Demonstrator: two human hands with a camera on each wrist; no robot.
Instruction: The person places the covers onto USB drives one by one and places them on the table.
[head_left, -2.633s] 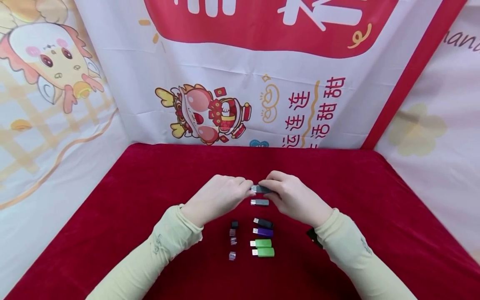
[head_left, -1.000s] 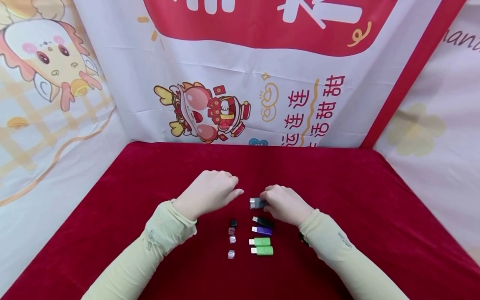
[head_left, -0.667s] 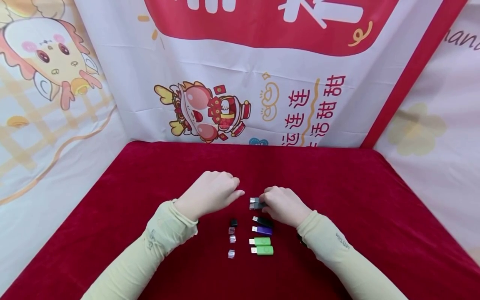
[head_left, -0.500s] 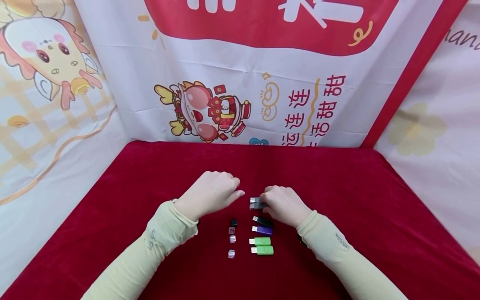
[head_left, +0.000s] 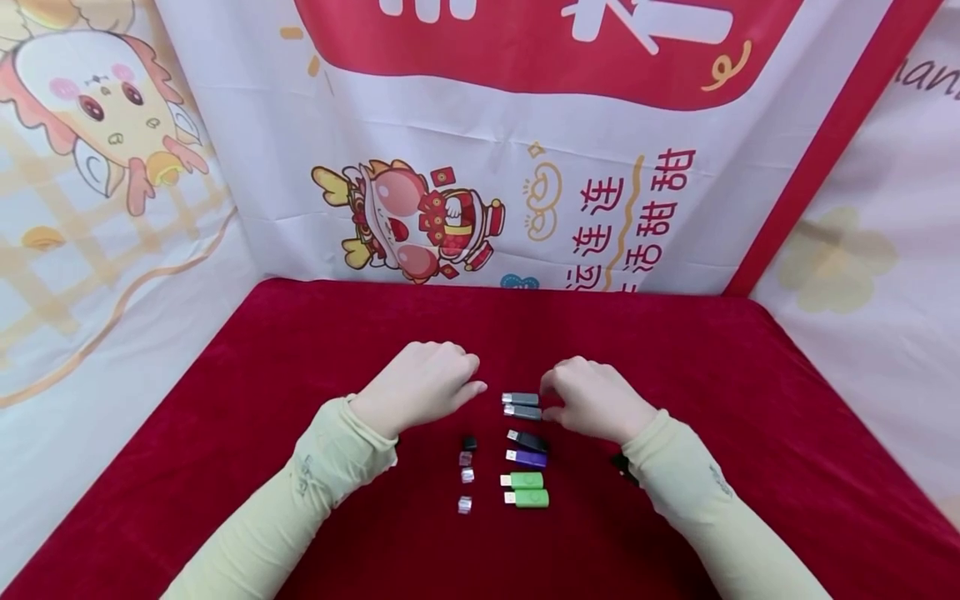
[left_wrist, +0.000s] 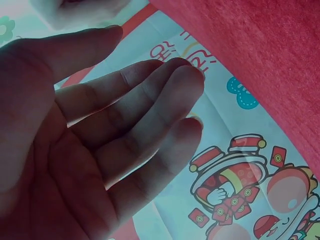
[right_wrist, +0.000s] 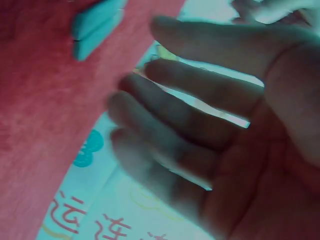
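Two grey USB sticks [head_left: 527, 412] lie side by side on the red cloth, their clear or silvery ends facing left. Just right of them hovers my right hand [head_left: 596, 400]; in the right wrist view its loosely bent fingers [right_wrist: 165, 140] hold nothing. My left hand [head_left: 420, 387] hangs over the cloth to the left of the sticks, palm bare and fingers relaxed in the left wrist view. Nearer to me in the same column lie a black USB stick [head_left: 531, 442], a purple USB stick [head_left: 530, 459] and two green USB sticks [head_left: 531, 498], metal plugs exposed.
Left of the sticks stands a column of small caps: a black cap [head_left: 469, 443] and three clear caps [head_left: 465, 505]. Red cloth [head_left: 360, 333] covers the table. A printed white curtain [head_left: 465, 117] closes off the back, with more printed cloth on both sides.
A grey USB stick, earlier between both hands in the air, now lies beside the other grey one. The right hand has let go and moved right; the left hand moved left earlier.
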